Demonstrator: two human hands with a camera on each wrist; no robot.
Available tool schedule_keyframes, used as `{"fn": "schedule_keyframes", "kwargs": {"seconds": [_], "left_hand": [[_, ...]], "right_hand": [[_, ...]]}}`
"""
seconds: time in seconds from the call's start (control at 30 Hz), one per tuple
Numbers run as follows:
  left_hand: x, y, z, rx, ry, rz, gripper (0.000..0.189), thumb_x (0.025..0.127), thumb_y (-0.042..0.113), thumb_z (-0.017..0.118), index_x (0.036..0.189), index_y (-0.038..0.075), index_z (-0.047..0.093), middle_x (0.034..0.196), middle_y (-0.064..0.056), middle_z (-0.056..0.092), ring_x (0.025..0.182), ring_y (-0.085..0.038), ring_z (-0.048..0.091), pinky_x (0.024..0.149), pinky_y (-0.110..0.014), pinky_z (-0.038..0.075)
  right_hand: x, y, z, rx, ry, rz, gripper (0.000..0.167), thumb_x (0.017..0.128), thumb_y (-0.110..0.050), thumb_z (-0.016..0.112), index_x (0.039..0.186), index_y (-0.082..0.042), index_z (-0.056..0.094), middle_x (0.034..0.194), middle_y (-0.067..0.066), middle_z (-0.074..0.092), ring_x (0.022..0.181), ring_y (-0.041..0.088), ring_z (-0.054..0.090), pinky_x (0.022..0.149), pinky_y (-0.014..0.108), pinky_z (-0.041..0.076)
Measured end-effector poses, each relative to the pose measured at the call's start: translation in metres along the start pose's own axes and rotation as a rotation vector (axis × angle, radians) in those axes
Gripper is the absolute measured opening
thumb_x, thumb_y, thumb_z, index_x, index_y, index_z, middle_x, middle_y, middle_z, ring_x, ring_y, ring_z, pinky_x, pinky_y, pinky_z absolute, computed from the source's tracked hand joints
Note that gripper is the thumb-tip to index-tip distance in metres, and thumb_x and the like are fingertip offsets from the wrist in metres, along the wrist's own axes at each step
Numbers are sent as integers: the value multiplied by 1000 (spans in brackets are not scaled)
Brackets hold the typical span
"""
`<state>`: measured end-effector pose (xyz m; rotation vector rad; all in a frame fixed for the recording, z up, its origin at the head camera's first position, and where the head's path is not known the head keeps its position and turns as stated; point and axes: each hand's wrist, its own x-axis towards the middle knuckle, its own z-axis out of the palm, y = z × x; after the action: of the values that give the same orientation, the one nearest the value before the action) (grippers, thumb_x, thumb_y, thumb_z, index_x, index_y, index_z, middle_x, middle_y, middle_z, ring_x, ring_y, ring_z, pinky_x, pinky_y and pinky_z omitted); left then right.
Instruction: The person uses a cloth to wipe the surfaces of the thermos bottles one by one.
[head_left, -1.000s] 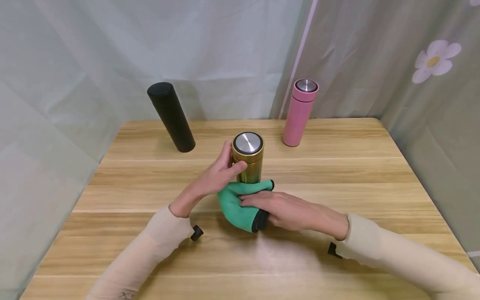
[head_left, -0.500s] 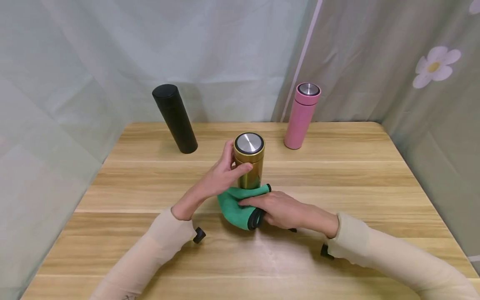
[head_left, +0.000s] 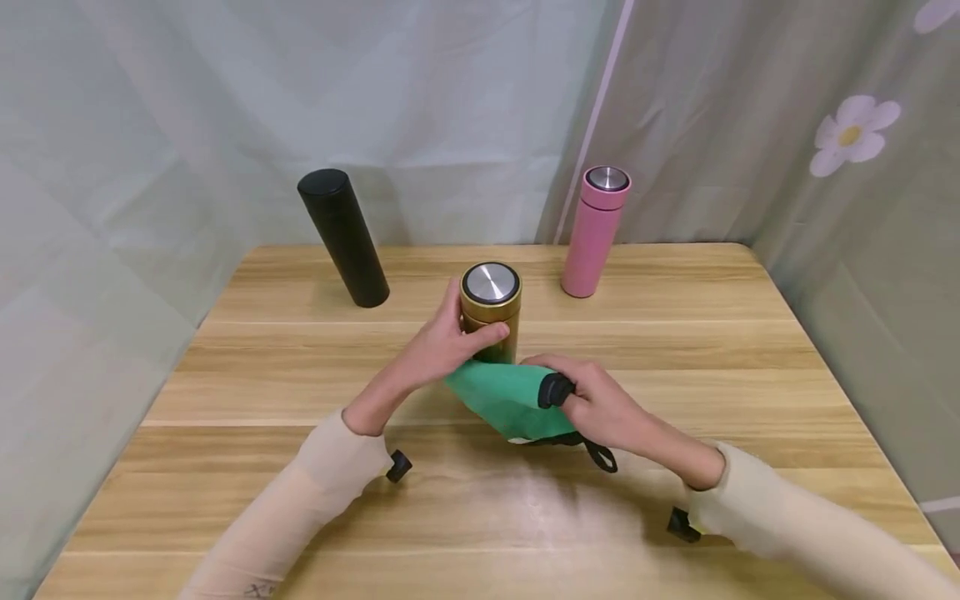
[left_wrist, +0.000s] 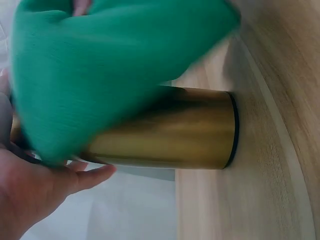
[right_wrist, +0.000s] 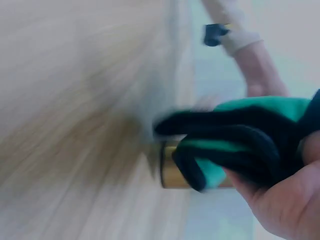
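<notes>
A gold thermos [head_left: 492,308] with a silver-topped lid stands upright mid-table. My left hand [head_left: 442,346] grips its upper part from the left, thumb across the front. My right hand [head_left: 607,407] holds a folded green cloth [head_left: 510,396] with black edging and a small black loop, on the near side of the thermos. In the left wrist view the cloth [left_wrist: 105,70] covers much of the thermos's side, while its lower body [left_wrist: 200,135] and dark base ring show near the wood. The right wrist view is blurred; black-edged folds [right_wrist: 240,140] bunch at my right hand [right_wrist: 290,200].
A black thermos [head_left: 345,237] stands upright at the back left of the wooden table [head_left: 300,367]. A pink thermos [head_left: 595,233] stands at the back right. Behind the table hangs a pale curtain [head_left: 450,100] with flower prints.
My right hand has shifted from pressing the cloth low before the thermos to lifting its edge up and to the right. The left hand keeps its grip on the gold thermos.
</notes>
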<state>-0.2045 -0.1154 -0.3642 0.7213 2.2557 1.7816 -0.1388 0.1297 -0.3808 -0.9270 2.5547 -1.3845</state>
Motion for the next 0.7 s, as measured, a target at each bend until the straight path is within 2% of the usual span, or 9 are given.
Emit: {"fn": "schedule_keyframes", "kwargs": {"seconds": [0.1, 0.23, 0.33, 0.4, 0.47, 0.53, 0.6, 0.7], "left_hand": [[0, 0, -2, 20, 38, -25, 75, 96, 20, 75, 151, 11, 25, 145, -12, 46, 132, -30, 48, 112, -50, 40], [0, -1, -4, 12, 53, -29, 77, 95, 21, 76, 151, 13, 24, 145, -11, 45, 130, -30, 48, 111, -51, 40], [0, -3, -3, -19, 48, -22, 77, 96, 19, 75, 152, 14, 23, 146, -12, 44, 131, -31, 49, 111, -51, 40], [0, -4, -3, -46, 40, -18, 76, 97, 19, 74, 153, 14, 22, 146, -12, 44, 131, -31, 49, 112, -52, 40], [0, -5, -3, -72, 26, -10, 74, 99, 20, 69, 155, 14, 21, 147, -13, 42, 132, -31, 47, 114, -52, 38], [0, -5, -3, -96, 14, 2, 70, 102, 24, 64, 156, 14, 20, 148, -12, 41, 133, -30, 46, 115, -51, 36], [-1, -5, -4, -123, -3, 25, 67, 103, 26, 57, 156, 13, 19, 149, -13, 39, 136, -30, 43, 117, -51, 34], [-1, -6, -5, -119, -18, 53, 64, 105, 31, 49, 157, 12, 17, 153, -14, 34, 141, -29, 37, 119, -51, 29]], "right_hand": [[-5, -11, -11, 45, 84, 74, 53, 89, 14, 50, 132, -12, 68, 124, 1, 71, 107, 18, 66, 93, 38, 54], [-12, -26, -25, 76, 166, 165, 44, 96, 7, 55, 133, -15, 67, 125, 2, 70, 108, 19, 66, 92, 35, 54], [-18, -36, -36, 75, 255, 181, 41, 99, 5, 54, 132, -14, 68, 127, 2, 69, 109, 19, 65, 91, 31, 53], [-22, -42, -41, 47, 340, 160, 43, 98, 7, 52, 132, -14, 68, 126, 1, 69, 108, 17, 65, 90, 26, 52], [-25, -48, -42, 24, 441, 100, 48, 95, 12, 49, 131, -13, 68, 124, 1, 70, 106, 16, 65, 89, 24, 51], [-26, -50, -40, -7, 531, -7, 52, 92, 16, 46, 130, -11, 69, 122, 3, 71, 105, 15, 65, 90, 23, 51], [-25, -51, -34, -38, 596, -164, 52, 90, 16, 44, 130, -5, 68, 122, 8, 71, 107, 18, 66, 93, 25, 51], [-18, -45, -21, -126, 641, -434, 36, 96, 7, 49, 127, 4, 67, 125, 19, 69, 114, 28, 67, 103, 33, 50]]}}
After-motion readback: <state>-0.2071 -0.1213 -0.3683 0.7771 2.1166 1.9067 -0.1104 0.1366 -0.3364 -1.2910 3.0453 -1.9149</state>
